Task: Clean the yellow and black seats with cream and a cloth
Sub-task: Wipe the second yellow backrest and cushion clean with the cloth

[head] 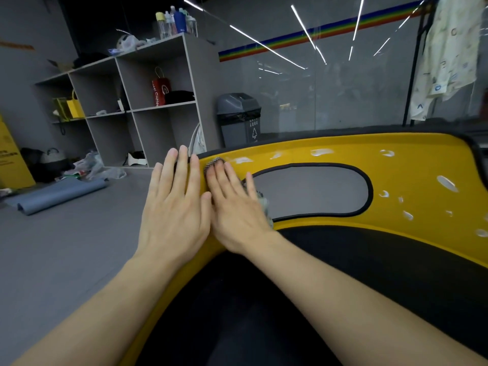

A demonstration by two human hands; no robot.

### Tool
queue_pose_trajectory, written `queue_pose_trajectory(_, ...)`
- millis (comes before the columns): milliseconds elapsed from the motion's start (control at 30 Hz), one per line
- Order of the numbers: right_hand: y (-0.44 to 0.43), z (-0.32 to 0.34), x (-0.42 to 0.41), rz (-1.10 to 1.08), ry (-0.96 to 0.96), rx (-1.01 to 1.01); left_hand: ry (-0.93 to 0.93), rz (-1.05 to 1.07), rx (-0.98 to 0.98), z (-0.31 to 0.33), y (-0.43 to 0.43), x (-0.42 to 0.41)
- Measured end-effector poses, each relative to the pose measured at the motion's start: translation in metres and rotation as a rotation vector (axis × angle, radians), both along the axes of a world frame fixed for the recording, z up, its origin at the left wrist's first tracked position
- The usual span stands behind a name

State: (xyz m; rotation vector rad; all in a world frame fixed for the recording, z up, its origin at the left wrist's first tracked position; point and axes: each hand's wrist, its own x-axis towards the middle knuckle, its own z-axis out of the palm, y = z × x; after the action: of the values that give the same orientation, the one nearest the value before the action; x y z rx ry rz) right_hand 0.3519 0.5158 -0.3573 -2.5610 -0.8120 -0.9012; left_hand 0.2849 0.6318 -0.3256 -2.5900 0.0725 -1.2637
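The yellow and black seat (343, 147) fills the view from centre toward 3 and 6 o'clock, with white cream dabs (320, 152) scattered across its yellow shell. The right hand (237, 204) lies flat, fingers straight, pressing a cloth (215, 163) onto the yellow. The left hand (174, 204), also released and flat, rests at its 9 o'clock on the seat's edge.

Both flat hands, left (175, 207) and right (237, 207), press a cloth (215, 163) on the cream-dabbed yellow seat (396, 186).
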Motion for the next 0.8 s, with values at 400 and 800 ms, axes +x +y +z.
queue_pose_trajectory(400,-0.016,-0.004,0.012,-0.05,-0.116,-0.131,0.027,0.008,0.035,-0.002,-0.002,-0.001)
queue_pose_trajectory(800,-0.024,-0.007,0.013,-0.092,-0.064,-0.097,0.026,0.012,0.021,-0.005,-0.003,0.0)
